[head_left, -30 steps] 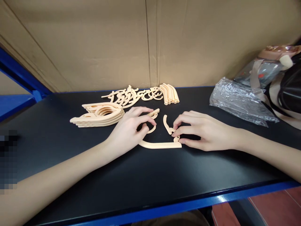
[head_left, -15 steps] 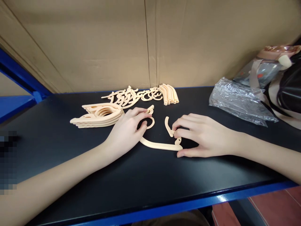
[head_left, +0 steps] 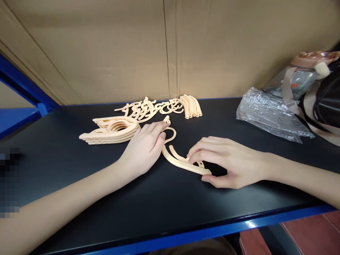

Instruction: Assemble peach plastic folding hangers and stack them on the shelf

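A cream plastic folding hanger [head_left: 183, 165] lies on the black tabletop between my hands. My left hand [head_left: 145, 148] is closed over its left part, covering much of it; a small end piece and the round hook [head_left: 173, 136] show past the fingers. My right hand [head_left: 220, 161] grips the right end, thumb at the outer tip and fingertips on the thin inner arm. That inner arm [head_left: 174, 152] lies close along the thicker outer arm. Beside my left hand is a stack of folded cream hangers [head_left: 111, 132].
Loose cream hook pieces [head_left: 143, 109] lie in a pile at the back, next to a bundle of curved arms [head_left: 190, 106]. A crumpled clear plastic bag [head_left: 268, 115] and a strapped bottle [head_left: 297, 78] are at the right. A blue frame [head_left: 186, 235] edges the table.
The inner arm has swung in toward the outer arm of the hanger. My right hand has moved slightly down toward me, and the hanger has turned a little.
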Motion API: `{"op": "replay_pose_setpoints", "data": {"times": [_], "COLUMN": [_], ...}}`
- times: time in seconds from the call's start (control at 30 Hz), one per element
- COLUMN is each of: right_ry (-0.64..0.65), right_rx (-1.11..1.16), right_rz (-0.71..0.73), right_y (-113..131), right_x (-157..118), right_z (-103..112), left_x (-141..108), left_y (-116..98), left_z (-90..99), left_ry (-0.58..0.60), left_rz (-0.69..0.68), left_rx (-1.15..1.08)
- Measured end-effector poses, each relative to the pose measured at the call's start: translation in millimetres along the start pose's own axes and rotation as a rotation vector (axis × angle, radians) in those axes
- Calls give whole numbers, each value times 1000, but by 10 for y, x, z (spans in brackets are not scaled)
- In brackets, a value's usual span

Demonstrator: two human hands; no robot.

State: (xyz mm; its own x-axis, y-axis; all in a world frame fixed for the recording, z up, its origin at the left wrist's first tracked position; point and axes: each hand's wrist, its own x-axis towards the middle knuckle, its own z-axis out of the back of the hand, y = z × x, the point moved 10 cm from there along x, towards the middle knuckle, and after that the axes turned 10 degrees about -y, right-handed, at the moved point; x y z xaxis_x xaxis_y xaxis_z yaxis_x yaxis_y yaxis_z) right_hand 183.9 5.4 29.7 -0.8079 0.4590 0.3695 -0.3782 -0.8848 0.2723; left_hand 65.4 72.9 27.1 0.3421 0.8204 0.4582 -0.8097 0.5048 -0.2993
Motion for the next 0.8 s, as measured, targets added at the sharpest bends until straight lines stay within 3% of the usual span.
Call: {"op": "replay_pose_setpoints", "data": {"times": [0.53, 0.8], "right_ry": [-14, -76], "right_rx": [66, -13], "right_rz": [32, 6], "right_y": [45, -135], "right_x": [4, 7], "right_z": [-7, 46], "left_x": [20, 5], "left_y": [16, -31], "left_z": [8, -16], "left_ry": [-2, 47], "left_rz": [32, 5], "left_rx": [-72, -188]}}
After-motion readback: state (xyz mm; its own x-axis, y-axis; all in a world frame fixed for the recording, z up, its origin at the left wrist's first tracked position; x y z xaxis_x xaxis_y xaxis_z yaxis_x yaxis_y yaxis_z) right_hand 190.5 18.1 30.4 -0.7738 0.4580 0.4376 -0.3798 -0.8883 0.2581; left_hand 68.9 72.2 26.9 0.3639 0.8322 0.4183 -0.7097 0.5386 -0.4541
